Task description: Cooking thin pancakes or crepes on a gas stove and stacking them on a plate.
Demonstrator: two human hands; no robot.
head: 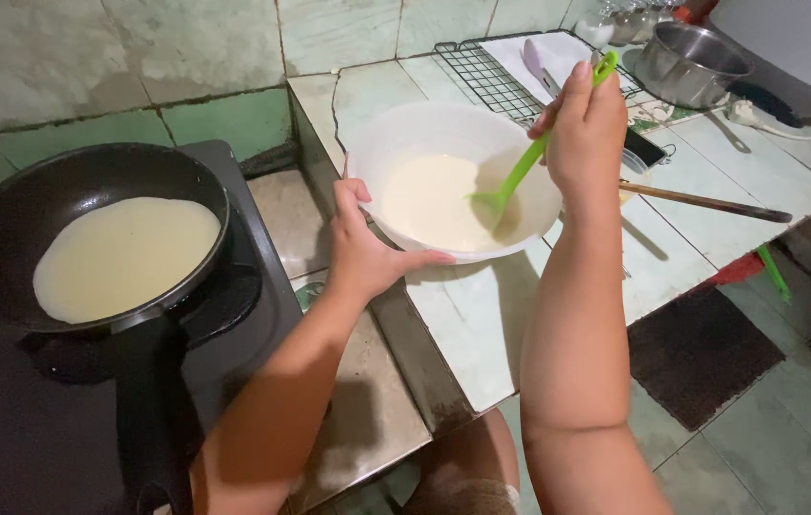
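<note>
Batter (434,200), pale and creamy, sits in a wide white bowl (520,167) just above the centre of the frame, on a tiled counter (472,324). The person's right hand (585,133), upper right of centre, is closed in a fist around the upper end of a green ladle (529,162), whose handle slants down and left into the bowl; its scoop end looks dipped into the batter, though the exact depth is hard to judge from this angle. The left hand (362,250), near the centre, is spread against the bowl's near left rim, thumb extended along the edge and fingers curled at the side, steadying it.

To stir or scoop well here, the left hand would best keep firm contact with the rim so the light bowl does not slide or tip, while the ladle moves smoothly and lifts over the bowl so that drips fall back in.

At the left of the frame, a black frying pan (91,191) rests on a dark stove (5,429), holding a thin, pale round of batter spread across its base; its handle points toward the lower edge. Beyond the bowl, at the upper right, lie a wire rack (482,76), a metal pot (687,62) and a long wooden stick (710,202).
</note>
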